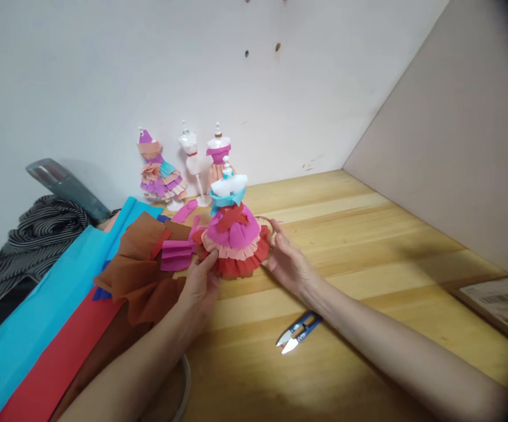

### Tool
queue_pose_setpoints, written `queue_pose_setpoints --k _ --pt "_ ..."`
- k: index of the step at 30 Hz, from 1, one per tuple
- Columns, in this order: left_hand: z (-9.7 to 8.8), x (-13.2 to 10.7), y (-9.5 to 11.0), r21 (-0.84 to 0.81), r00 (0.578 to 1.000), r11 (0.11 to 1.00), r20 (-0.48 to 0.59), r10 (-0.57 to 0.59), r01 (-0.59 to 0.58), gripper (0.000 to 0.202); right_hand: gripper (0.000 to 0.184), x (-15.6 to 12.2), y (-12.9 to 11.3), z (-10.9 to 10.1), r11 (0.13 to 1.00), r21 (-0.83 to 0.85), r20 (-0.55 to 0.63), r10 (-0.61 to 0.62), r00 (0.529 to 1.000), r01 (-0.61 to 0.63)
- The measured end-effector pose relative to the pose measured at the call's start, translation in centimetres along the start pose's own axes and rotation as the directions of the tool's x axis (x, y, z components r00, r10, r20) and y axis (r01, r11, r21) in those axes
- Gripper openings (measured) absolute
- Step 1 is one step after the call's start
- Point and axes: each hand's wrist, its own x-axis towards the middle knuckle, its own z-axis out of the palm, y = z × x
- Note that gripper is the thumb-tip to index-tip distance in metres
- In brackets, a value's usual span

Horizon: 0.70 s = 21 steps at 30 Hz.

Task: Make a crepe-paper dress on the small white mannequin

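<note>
A small white dress-form mannequin (229, 185) stands upright before me in a crepe-paper dress. Its dress has a turquoise top, a red bow at the waist, and a skirt (234, 233) of magenta, peach and red ruffles. My left hand (203, 281) is closed on the skirt's lower left edge, thumb on top of the ruffle. At the right side of the skirt, my right hand (289, 258) pinches a thin reddish strip (263, 219), its lower fingers against the red ruffle. Where that strip ends is hidden.
Thread snips (298, 332) lie on the wooden table (350, 234). Behind are a dressed mannequin (161, 170), a mostly bare one (191, 146) and another in magenta (219, 151). Brown (142, 264), turquoise (55, 287) and red crepe paper (60, 357), striped cloth (34, 234) and a grey bottle-like object (67, 187) fill the left.
</note>
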Motion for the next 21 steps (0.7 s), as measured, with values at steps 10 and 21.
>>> queue_pose_setpoints --k 10,21 --pt "-0.6 -0.3 -0.5 0.095 0.972 0.995 0.23 -0.041 0.019 0.042 0.087 0.2 1.1 0.6 0.99 -0.103 -0.104 -0.11 0.988 0.1" --pt "-0.4 0.8 -0.4 0.1 0.991 0.989 0.096 0.098 -0.107 0.035 0.068 -0.2 0.9 0.4 1.0 -0.009 0.025 0.012 1.0 -0.012"
